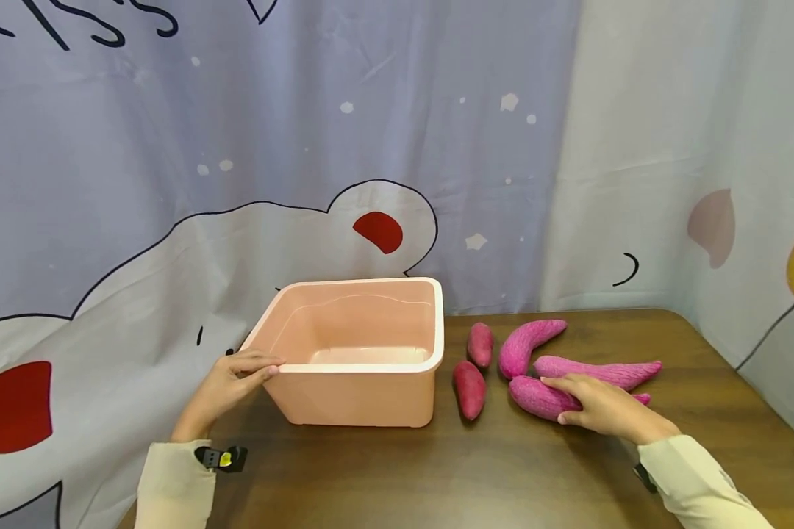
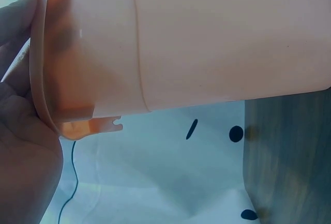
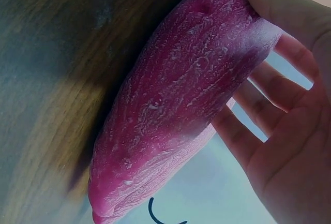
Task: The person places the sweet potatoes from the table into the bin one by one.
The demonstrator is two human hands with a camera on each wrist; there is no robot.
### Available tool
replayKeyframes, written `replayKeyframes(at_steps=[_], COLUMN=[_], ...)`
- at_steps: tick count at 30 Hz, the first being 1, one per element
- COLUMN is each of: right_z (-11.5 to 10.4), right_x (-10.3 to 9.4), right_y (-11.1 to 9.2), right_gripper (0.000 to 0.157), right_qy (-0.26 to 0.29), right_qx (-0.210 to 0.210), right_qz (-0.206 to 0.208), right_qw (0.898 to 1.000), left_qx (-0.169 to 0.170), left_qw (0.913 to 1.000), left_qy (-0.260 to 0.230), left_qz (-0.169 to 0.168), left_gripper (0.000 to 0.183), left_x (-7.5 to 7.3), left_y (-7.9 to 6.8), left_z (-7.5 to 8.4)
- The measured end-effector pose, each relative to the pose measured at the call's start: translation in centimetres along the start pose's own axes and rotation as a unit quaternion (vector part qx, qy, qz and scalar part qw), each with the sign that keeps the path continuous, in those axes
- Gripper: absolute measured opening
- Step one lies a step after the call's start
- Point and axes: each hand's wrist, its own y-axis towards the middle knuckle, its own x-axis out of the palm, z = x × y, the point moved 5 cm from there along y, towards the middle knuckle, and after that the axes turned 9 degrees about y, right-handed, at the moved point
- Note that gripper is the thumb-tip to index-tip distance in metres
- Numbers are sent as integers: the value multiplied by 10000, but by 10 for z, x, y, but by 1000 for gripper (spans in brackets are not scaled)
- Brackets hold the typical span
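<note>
A peach-coloured plastic basin (image 1: 351,397) stands on the table at the centre of the head view, with its open side up. My left hand (image 1: 228,386) grips its front left rim corner, also close up in the left wrist view. Over on the right, my right hand (image 1: 605,408) holds the nearest large pink sweet potato (image 1: 539,397), thumb on the near side and fingers across the top. Part of that sweet potato is hidden under the hand. In the right wrist view the wrinkled sweet potato (image 3: 165,89) lies close along the wooden table.
Two more large pink sweet potatoes, one curved (image 1: 524,347) and one straight (image 1: 602,371), lie just behind the right hand. Two smaller red sweet potatoes (image 1: 470,389) lie between them and the basin. A printed curtain (image 1: 476,162) hangs behind the wooden table (image 1: 384,477).
</note>
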Motion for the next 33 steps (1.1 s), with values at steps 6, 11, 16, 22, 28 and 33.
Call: replayKeyframes(at_steps=[6, 11, 16, 22, 28, 33], right_z=[-2, -4, -3, -5, -11, -17], right_x=[4, 3, 1, -3, -11, -17], right_y=[-3, -2, -2, 0, 5, 11], right_gripper=[53, 53, 54, 55, 55, 56], right_qy=[32, -51, -68, 8, 59, 16], right_qx=[80, 87, 216, 306, 138, 25], right_qz=[-26, -20, -55, -184, -244, -232], right_qw=[10000, 9999, 9997, 9994, 9996, 9997], left_qx=[33, -21, -35, 91, 100, 178], left_qw=[10000, 10000, 10000, 9998, 9999, 9997], left_qy=[-10, -2, -21, -143, -97, -86], left_qz=[17, 73, 76, 75, 75, 129], left_gripper=[17, 18, 18, 18, 17, 17], left_x=[3, 3, 3, 4, 3, 2], left_y=[-4, -4, -2, -2, -3, -1], left_z=[-8, -10, -8, -6, -6, -3])
